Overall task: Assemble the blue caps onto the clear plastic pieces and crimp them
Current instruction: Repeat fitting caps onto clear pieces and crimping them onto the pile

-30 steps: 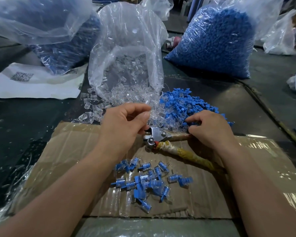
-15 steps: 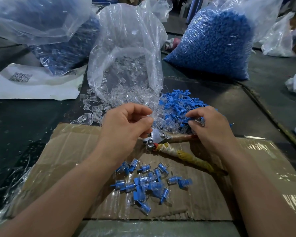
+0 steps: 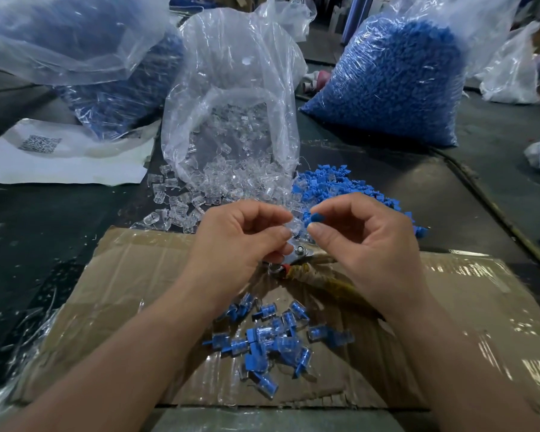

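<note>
The left hand [image 3: 243,241] is curled, its thumb and forefinger pinching a small clear plastic piece [image 3: 293,227] so glassy that I can barely make out its outline. The right hand [image 3: 365,244] faces it with fingers bent, nipping a small blue plastic cap [image 3: 317,218] between thumb and forefinger. Cap and clear piece are just beside each other, held up above the work surface and not yet joined as far as I can see. I'd say this one is at the fitting step, with its crimp to follow.

Directly beneath the hands lie the metal crimping pliers [image 3: 297,256], untouched, their handles wound in frayed yellowish cloth. They rest on a flattened brown cardboard sheet [image 3: 144,275], shiny with clear packing tape. Nearer the person on the same cardboard sits a modest heap of blue-and-clear assembled pieces [image 3: 268,338]: that is the finished share.

Farther out, a spill of loose clear pieces [image 3: 181,201] tumbles from a crinkled transparent bag [image 3: 231,73], and a loose pile of blue caps [image 3: 349,188] lies beside it on the dark table [image 3: 44,232]. Behind, a bulging sack of blue caps [image 3: 396,82] stands nearly full. By that measure, most of the job looks to be ahead.
</note>
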A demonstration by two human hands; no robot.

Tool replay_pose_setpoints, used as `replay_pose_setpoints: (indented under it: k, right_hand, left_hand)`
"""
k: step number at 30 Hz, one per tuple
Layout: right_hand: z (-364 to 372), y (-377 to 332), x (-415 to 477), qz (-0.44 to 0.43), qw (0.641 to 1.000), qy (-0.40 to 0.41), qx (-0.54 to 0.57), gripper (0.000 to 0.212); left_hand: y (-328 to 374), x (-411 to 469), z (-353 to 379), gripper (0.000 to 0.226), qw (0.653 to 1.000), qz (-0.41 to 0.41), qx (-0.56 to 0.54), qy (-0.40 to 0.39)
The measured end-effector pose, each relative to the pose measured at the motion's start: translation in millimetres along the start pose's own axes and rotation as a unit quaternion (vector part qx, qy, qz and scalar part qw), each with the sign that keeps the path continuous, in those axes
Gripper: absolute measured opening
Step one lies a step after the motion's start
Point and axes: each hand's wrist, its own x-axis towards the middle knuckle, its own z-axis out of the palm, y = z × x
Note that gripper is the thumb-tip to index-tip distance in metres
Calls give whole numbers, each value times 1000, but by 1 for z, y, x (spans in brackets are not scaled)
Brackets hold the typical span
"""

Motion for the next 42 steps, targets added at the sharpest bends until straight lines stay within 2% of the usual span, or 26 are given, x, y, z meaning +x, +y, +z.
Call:
replay_pose_setpoints:
  k: [9, 15, 22, 26, 30, 32, 35, 39, 42]
  right_hand:
    - [7, -1, -2, -26, 999, 20, -34, 26]
    - [11, -2, -4, -52, 988, 47, -136, 7]
    - [11, -2, -5, -19, 982, 37, -186, 16]
    - [11, -1, -3, 27, 992, 16, -118, 11]
    - [9, 0, 0, 80, 996, -28, -13, 28]
    - [9, 0, 0, 60, 996, -55, 28, 27]
    - [11, 0, -1, 42, 996, -52, 61, 23]
    - [11, 2, -2, 25, 995, -72, 60, 24]
    - [9, 4, -1, 6, 995, -72, 64, 24]
  left_hand:
    - [0, -1, 0, 18, 1000, 24, -4, 0]
    - [-1, 0, -1, 19, 999, 29, 12, 14]
    - [1, -8, 5, 26, 981, 109, 155, 27]
    - [0, -6, 3, 26, 982, 105, 156, 23]
    - [0, -4, 1, 25, 995, 71, 71, -6]
    - [0, -3, 1, 22, 998, 58, 37, -10]
    - [0, 0, -1, 17, 1000, 17, -14, -8]
    - [1, 2, -4, 18, 997, -47, -68, -11]
    - [4, 2, -6, 6, 993, -75, -91, -27]
